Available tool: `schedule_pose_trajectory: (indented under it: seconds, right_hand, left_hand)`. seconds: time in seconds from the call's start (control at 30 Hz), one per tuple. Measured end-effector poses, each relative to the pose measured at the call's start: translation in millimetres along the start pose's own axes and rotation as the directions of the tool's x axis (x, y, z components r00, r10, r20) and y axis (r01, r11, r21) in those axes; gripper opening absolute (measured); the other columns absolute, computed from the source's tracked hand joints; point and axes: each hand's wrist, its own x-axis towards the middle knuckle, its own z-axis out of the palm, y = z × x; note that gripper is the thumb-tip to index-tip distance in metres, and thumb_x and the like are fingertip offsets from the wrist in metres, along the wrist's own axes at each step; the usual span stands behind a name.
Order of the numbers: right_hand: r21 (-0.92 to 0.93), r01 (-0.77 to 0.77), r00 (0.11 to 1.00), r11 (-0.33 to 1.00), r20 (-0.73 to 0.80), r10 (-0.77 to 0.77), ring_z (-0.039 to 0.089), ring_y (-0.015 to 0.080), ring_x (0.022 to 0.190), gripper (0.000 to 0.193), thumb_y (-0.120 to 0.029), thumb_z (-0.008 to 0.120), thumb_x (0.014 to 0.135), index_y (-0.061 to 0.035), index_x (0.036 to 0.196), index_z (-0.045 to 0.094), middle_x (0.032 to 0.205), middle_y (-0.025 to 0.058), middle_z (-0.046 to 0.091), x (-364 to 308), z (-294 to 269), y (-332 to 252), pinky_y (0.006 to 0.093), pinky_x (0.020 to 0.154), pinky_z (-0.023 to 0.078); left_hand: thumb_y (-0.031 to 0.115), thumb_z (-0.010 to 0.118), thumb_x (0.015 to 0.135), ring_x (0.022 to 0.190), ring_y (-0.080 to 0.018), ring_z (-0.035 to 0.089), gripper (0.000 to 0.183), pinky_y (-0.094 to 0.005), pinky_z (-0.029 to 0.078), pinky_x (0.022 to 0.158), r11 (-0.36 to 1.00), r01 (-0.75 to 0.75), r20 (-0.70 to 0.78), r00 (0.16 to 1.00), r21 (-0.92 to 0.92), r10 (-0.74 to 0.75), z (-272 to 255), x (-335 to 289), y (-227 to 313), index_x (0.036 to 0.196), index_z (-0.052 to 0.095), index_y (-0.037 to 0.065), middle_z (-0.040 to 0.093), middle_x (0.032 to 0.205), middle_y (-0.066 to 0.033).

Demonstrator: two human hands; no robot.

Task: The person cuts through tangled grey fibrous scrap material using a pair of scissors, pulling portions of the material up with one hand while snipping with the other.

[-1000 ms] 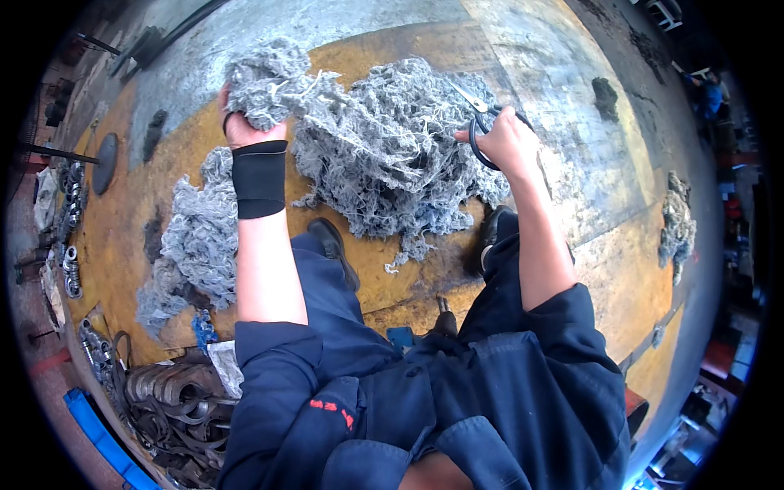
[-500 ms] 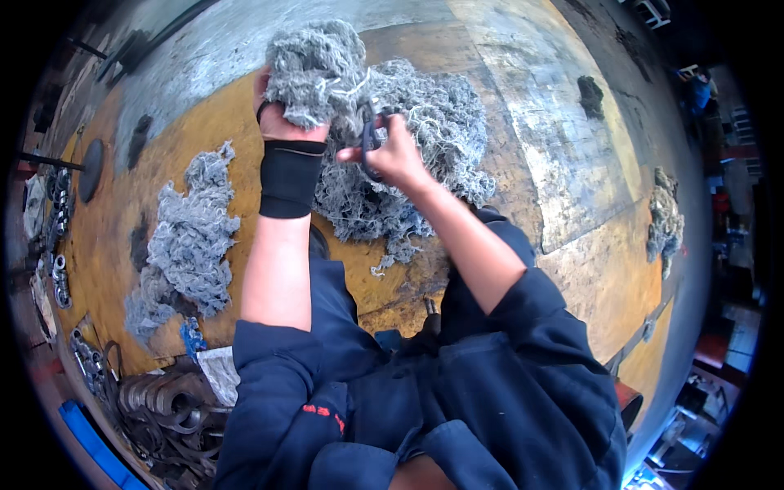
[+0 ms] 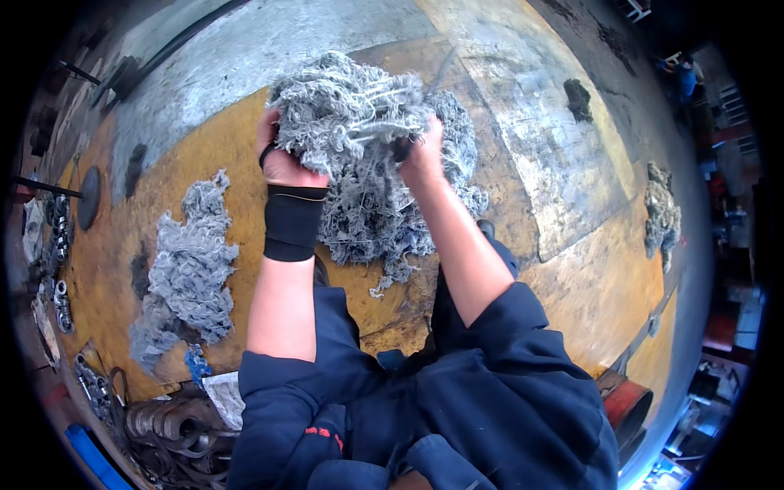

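Note:
Up off the floor I hold a thick clump of grey waste yarn (image 3: 347, 106), with pale loose threads across it. My left hand (image 3: 287, 159), with a black wrist wrap (image 3: 292, 224), is closed round the clump's left side. My right hand (image 3: 423, 159) is closed at its right side, pressing against the yarn. A dark scissors handle (image 3: 401, 149) shows in that hand; the fibres and fingers hide most of the scissors. Below the clump, a large yarn pile (image 3: 367, 224) lies on the floor in front of my feet.
A smaller grey yarn pile (image 3: 192, 269) lies at the left, another bundle (image 3: 661, 212) at the far right. Metal rings and coils (image 3: 171, 429) sit at the lower left beside a blue bar (image 3: 94, 457). A red cylinder (image 3: 629, 408) stands near my right elbow.
My right hand has moved right and slightly up, against the yarn's right side. The held clump now looks wider and sits lower. The scissors, plain to see before, are now mostly hidden.

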Motion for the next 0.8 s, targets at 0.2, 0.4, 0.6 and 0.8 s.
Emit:
schedule_pose_trajectory:
  seconds: [0.2, 0.4, 0.6, 0.8]
  right_hand:
    - [-0.282, 0.257, 0.943, 0.924, 0.281, -0.177, 0.055, 0.0052, 0.069, 0.019, -0.005, 0.067, 0.08, -0.0013, 0.097, 0.057, 0.08, -0.0002, 0.06, 13.6, -36.6, -34.0, 0.0196, 0.061, 0.045]
    - [-0.404, 0.219, 0.938, 0.888, 0.337, -0.078, 0.054, 0.0073, 0.072, 0.024, -0.007, 0.07, 0.078, 0.0024, 0.097, 0.059, 0.083, 0.0021, 0.062, -4.1, -42.5, -34.7, 0.0217, 0.064, 0.045]
    - [-0.361, 0.095, 0.964, 0.928, 0.264, 0.004, 0.059, 0.0096, 0.074, 0.03, -0.009, 0.071, 0.078, 0.0047, 0.102, 0.059, 0.087, 0.0067, 0.065, -9.0, -41.6, -43.1, 0.0239, 0.066, 0.048]
    - [-0.311, -0.076, 0.943, 0.947, 0.285, 0.17, 0.057, 0.0066, 0.063, 0.02, -0.008, 0.067, 0.08, 0.0038, 0.095, 0.06, 0.077, 0.0052, 0.064, -23.3, -24.2, -49.0, 0.0219, 0.054, 0.045]
  left_hand:
    - [0.018, 0.063, 0.08, 0.09, -0.0231, 0.065, 0.022, -0.038, 0.052, 0.083, 0.923, 0.064, -0.097, 0.995, 0.379, -0.029, 9.4, 0.7, -13.8, 0.096, 0.063, 0.004, 0.067, 0.098, -0.0098]
    - [0.023, 0.067, 0.084, 0.105, -0.0211, 0.06, 0.058, -0.0353, 0.049, 0.089, 0.813, 0.246, 0.023, 0.953, 0.528, -0.304, 6.2, 9.4, -49.3, 0.133, 0.043, 0.002, 0.057, 0.12, -0.0117]
    - [0.003, 0.084, 0.062, 0.115, -0.0192, 0.051, 0.095, -0.0319, 0.043, 0.097, 0.121, -0.288, 0.31, 0.913, 0.95, -0.264, 8.9, 6.5, -71.4, 0.14, 0.031, 0.005, 0.051, 0.129, -0.0086]
    - [-0.003, 0.063, 0.082, 0.113, -0.0165, 0.052, 0.053, -0.0307, 0.041, 0.098, 0.344, -0.091, 0.167, 0.966, 0.935, -0.199, -36.7, 19.5, -61.2, 0.131, 0.043, 0.002, 0.055, 0.123, -0.0093]
